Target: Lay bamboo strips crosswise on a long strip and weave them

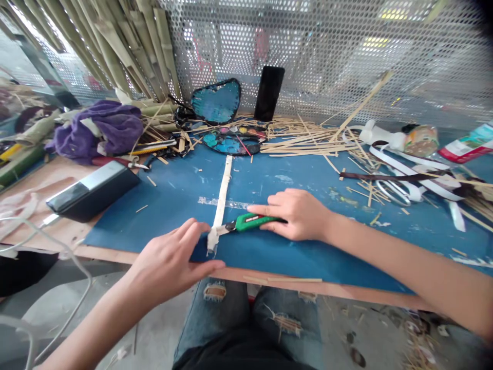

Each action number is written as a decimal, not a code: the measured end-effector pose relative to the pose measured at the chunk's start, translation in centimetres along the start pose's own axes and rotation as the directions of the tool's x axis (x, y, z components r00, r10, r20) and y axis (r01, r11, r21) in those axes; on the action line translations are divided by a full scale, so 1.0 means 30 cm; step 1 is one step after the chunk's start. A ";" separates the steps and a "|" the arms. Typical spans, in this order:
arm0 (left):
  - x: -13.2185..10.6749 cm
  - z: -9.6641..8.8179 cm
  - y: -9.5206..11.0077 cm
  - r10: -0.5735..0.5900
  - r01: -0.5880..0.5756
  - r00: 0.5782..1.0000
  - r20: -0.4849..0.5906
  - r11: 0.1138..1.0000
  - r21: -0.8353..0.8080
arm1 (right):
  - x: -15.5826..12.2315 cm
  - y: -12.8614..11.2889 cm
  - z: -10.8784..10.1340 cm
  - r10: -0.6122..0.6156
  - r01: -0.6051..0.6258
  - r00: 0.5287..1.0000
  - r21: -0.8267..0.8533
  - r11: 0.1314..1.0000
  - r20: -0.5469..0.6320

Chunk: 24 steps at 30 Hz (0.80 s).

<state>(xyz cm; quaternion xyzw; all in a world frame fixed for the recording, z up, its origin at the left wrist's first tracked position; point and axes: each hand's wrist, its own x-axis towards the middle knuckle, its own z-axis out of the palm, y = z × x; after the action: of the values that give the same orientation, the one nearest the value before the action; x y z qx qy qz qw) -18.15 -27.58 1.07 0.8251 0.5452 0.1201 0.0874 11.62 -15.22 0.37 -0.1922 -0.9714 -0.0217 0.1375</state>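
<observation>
My right hand (298, 214) grips a green utility knife (252, 221) low over the blue mat (154, 226). Its dark nose and blade point left, meeting a narrow off-white strip (223, 192) near the strip's lower end. That end looks ragged and frayed, and the strip runs up the mat toward the back. Beside the frayed end is my left hand (175, 257), thumb and fingers apart with nothing held. Whether its fingertips touch the strip I cannot tell. A clear tape piece (223, 203) crosses the mat at the strip's middle.
Thin bamboo slivers (308, 141) lie along the back. A paint-smeared palette (231, 141), a dark phone (269, 93) and a purple cloth (100, 128) stand behind. A black box-shaped device (94, 190) sits at left; white ribbon (412, 164) tangles at right.
</observation>
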 end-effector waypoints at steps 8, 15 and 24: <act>0.042 -0.007 -0.001 0.108 -0.126 0.990 0.093 0.968 0.218 | -0.076 0.146 -0.070 0.113 -0.116 0.991 0.038 0.992 0.067; 0.064 0.028 -0.036 0.068 -0.084 0.996 0.062 0.948 0.306 | -0.080 -0.037 -0.071 0.044 -0.045 0.999 0.209 0.977 0.007; 0.076 -0.048 -0.063 -0.243 0.271 0.962 0.123 0.906 -0.326 | -0.009 -0.053 0.005 -0.134 0.135 0.991 0.049 0.990 -0.016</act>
<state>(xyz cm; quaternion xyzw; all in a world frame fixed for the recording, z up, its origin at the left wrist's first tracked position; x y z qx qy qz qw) -19.37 -24.72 2.16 0.7227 0.6162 0.1668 0.2651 11.23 -16.77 0.16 -0.1227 -0.9815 -0.0080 0.1468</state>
